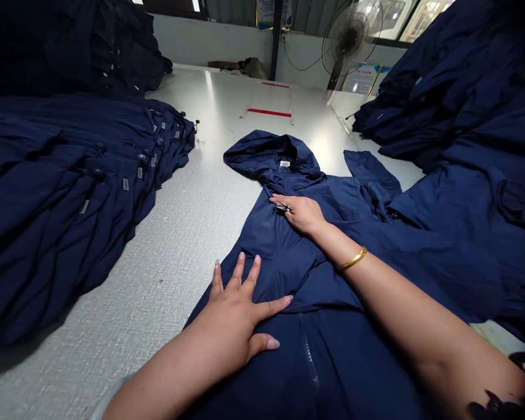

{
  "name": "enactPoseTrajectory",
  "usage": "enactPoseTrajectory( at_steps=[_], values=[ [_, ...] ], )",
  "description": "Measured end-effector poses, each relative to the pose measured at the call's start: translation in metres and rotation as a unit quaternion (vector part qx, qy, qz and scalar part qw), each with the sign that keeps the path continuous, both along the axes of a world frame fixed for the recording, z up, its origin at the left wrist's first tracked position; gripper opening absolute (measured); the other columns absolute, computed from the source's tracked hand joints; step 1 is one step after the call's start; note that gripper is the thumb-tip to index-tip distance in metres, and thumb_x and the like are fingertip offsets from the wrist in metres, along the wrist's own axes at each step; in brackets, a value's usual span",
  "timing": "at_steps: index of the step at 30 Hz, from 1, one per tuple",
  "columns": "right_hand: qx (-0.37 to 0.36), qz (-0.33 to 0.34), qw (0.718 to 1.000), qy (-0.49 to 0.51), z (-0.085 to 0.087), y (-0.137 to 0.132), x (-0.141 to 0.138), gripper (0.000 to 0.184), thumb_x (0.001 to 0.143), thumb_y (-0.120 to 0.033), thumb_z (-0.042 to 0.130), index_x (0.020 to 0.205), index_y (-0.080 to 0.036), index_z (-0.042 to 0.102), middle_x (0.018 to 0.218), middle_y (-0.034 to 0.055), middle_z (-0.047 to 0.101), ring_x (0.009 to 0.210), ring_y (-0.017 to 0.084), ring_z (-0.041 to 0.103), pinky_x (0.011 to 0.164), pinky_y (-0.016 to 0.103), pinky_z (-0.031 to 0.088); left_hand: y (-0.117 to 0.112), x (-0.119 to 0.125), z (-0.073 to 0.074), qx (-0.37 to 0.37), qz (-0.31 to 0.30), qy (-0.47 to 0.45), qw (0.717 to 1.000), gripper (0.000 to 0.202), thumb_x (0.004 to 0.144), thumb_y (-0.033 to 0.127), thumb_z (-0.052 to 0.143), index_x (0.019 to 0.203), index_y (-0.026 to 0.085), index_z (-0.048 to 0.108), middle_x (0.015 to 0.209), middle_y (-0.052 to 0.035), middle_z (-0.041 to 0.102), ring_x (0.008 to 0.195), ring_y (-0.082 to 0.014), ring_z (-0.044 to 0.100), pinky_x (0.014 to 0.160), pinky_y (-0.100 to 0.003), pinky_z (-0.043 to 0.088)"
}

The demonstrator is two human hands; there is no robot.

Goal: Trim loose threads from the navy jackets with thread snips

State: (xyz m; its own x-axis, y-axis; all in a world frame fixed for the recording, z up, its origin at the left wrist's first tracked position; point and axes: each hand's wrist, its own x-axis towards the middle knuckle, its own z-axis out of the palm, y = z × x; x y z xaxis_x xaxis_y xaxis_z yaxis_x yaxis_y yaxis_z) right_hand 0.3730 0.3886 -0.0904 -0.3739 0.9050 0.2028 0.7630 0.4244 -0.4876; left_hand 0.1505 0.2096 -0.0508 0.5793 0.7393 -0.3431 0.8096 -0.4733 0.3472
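A navy hooded jacket (289,245) lies spread on the grey table (166,274), hood pointing away from me, its zipper (308,356) running toward me. My left hand (240,312) lies flat on the jacket's lower left part, fingers spread. My right hand (300,213) rests on the chest just below the hood, fingers closed around a small metal thing (282,207), possibly a snipper. A gold bangle (352,258) sits on my right wrist.
A fanned stack of folded navy jackets (70,192) fills the left side, with a taller pile (70,46) behind it. A loose heap of navy jackets (464,146) covers the right. A standing fan (347,41) and red tape strips (269,112) are at the far end.
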Motion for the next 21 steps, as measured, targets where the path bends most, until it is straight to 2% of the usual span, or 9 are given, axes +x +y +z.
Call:
enactPoseTrajectory(
  at_steps=[3, 5, 6, 9, 12, 15, 17, 19, 21],
  values=[
    [-0.016, -0.014, 0.996, 0.085, -0.006, 0.005, 0.003, 0.036, 0.089, -0.023, 0.055, 0.121, -0.034, 0.068, 0.13, -0.0042, 0.065, 0.123, 0.025, 0.058, 0.106, 0.043, 0.043, -0.003, -0.002, 0.0, 0.023, -0.004, -0.017, 1.0, 0.069, 0.076, 0.053, 0.073, 0.135, 0.063, 0.037, 0.162, -0.0063, -0.008, 0.141, -0.0501, -0.009, 0.099, -0.082, -0.004],
    [-0.03, -0.017, 0.987, 0.156, -0.011, 0.011, 0.007, 0.027, 0.093, -0.034, 0.054, 0.113, -0.03, 0.071, 0.122, -0.0006, 0.07, 0.118, 0.025, 0.062, 0.104, 0.043, 0.045, -0.006, -0.002, 0.0, 0.048, -0.017, -0.039, 0.998, 0.069, 0.078, 0.052, 0.071, 0.137, 0.061, 0.036, 0.162, -0.0056, -0.007, 0.143, -0.0488, -0.007, 0.1, -0.082, -0.003],
    [-0.038, -0.016, 0.98, 0.197, -0.013, 0.015, 0.009, 0.028, 0.094, -0.04, 0.052, 0.11, -0.027, 0.072, 0.118, 0.0015, 0.072, 0.114, 0.024, 0.064, 0.103, 0.042, 0.047, -0.006, -0.003, 0.0, 0.058, -0.029, -0.051, 0.997, 0.07, 0.08, 0.051, 0.07, 0.139, 0.059, 0.034, 0.163, -0.0056, -0.003, 0.144, -0.0466, -0.004, 0.101, -0.081, -0.003],
    [-0.069, -0.01, 0.944, 0.321, -0.017, 0.024, 0.013, 0.047, 0.094, -0.059, 0.046, 0.103, -0.02, 0.071, 0.111, 0.0077, 0.074, 0.107, 0.022, 0.068, 0.1, 0.039, 0.05, -0.006, -0.003, 0.001, 0.056, -0.076, -0.071, 0.993, 0.075, 0.083, 0.048, 0.068, 0.147, 0.049, 0.028, 0.162, -0.0062, 0.015, 0.148, -0.0376, 0.011, 0.108, -0.075, -0.006],
    [-0.105, -0.006, 0.903, 0.416, -0.017, 0.028, 0.015, 0.057, 0.083, -0.071, 0.053, 0.097, -0.019, 0.069, 0.106, 0.0104, 0.075, 0.105, 0.023, 0.069, 0.1, 0.039, 0.051, -0.005, -0.004, 0.005, 0.026, -0.094, -0.076, 0.992, 0.079, 0.082, 0.045, 0.07, 0.149, 0.04, 0.029, 0.159, -0.0061, 0.027, 0.147, -0.0332, 0.021, 0.112, -0.07, -0.004],
    [-0.139, -0.006, 0.871, 0.47, -0.015, 0.028, 0.016, 0.054, 0.075, -0.071, 0.065, 0.091, -0.019, 0.069, 0.101, 0.0099, 0.076, 0.103, 0.023, 0.07, 0.099, 0.038, 0.051, -0.004, 0.0, 0.016, -0.021, -0.103, -0.097, 0.99, 0.071, 0.082, 0.042, 0.07, 0.146, 0.032, 0.04, 0.153, -0.0068, 0.039, 0.143, -0.0313, 0.031, 0.117, -0.062, 0.014],
    [-0.158, -0.009, 0.858, 0.488, -0.013, 0.028, 0.018, 0.05, 0.075, -0.066, 0.068, 0.089, -0.018, 0.069, 0.1, 0.01, 0.076, 0.101, 0.022, 0.07, 0.094, 0.035, 0.054, -0.005, 0.004, 0.026, -0.067, -0.126, -0.117, 0.983, 0.059, 0.085, 0.042, 0.067, 0.14, 0.029, 0.051, 0.14, -0.0059, 0.057, 0.135, -0.0281, 0.047, 0.118, -0.055, 0.023],
    [-0.175, -0.014, 0.851, 0.495, -0.011, 0.028, 0.019, 0.047, 0.079, -0.062, 0.067, 0.09, -0.017, 0.069, 0.099, 0.0114, 0.076, 0.1, 0.022, 0.071, 0.077, 0.028, 0.057, -0.006, 0.007, 0.032, -0.087, -0.143, -0.144, 0.975, 0.044, 0.09, 0.041, 0.061, 0.132, 0.027, 0.06, 0.118, -0.0027, 0.072, 0.118, -0.0218, 0.063, 0.117, -0.046, 0.031],
    [-0.202, -0.022, 0.839, 0.504, -0.008, 0.027, 0.021, 0.043, 0.084, -0.058, 0.063, 0.093, -0.016, 0.068, 0.101, 0.0133, 0.075, 0.1, 0.023, 0.071, 0.05, 0.019, 0.05, -0.007, 0.008, 0.033, -0.048, -0.129, -0.179, 0.974, 0.035, 0.095, 0.036, 0.055, 0.126, 0.025, 0.064, 0.105, -0.001, 0.077, 0.105, -0.0156, 0.07, 0.111, -0.034, 0.041]
  ],
)
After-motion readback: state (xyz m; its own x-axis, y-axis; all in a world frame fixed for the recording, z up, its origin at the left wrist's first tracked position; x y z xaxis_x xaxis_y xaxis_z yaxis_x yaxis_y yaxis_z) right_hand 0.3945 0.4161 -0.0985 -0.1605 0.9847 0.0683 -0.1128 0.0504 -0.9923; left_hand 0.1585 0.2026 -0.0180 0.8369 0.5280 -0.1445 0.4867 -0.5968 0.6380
